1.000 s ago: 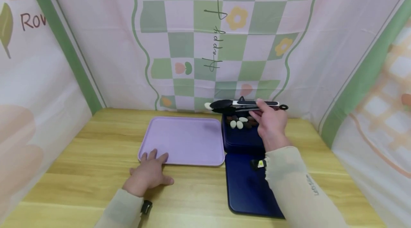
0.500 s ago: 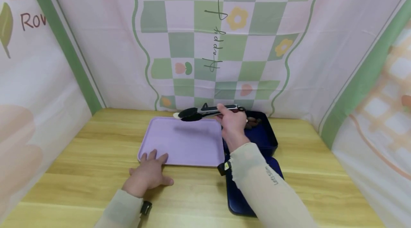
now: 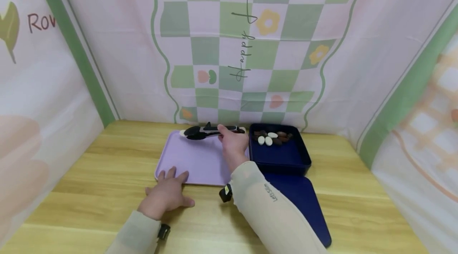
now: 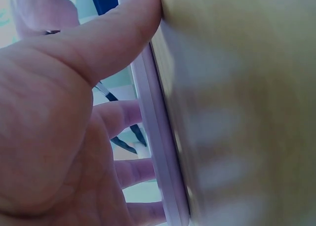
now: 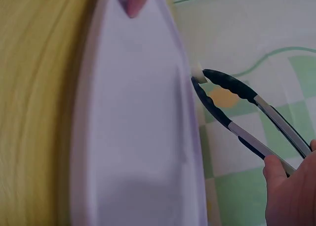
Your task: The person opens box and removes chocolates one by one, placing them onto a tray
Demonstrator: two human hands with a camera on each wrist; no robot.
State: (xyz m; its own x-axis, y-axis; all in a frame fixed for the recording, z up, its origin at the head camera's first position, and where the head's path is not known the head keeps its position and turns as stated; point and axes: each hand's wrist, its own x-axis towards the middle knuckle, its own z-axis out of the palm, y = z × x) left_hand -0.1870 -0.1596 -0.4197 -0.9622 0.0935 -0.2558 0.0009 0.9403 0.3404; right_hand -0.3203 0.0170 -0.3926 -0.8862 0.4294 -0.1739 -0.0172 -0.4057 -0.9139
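My right hand [image 3: 234, 142] grips black-and-silver tongs [image 3: 205, 132] over the far side of the lilac tray [image 3: 204, 162]. Pinched between the tongs' dark tips is a small white oval piece [image 3: 183, 132], pebble-like, at the tray's far left corner. In the right wrist view the tongs [image 5: 249, 138] show their two arms a little apart, with the white piece [image 5: 198, 73] at the ends. My left hand [image 3: 166, 194] rests with spread fingers on the tray's near left edge; its thumb lies over the wooden table in front.
Right of the tray stands a dark blue box [image 3: 280, 158] holding several white, brown and dark oval pieces [image 3: 277, 141]. A flat blue lid [image 3: 307, 202] lies before it, partly under my right sleeve. A patterned cloth [image 3: 229, 47] hangs behind the table [image 3: 89, 178].
My right hand has carried the tongs and the white piece leftward from above the blue box to the tray's far left corner, and lower. The left hand has stayed on the tray edge.
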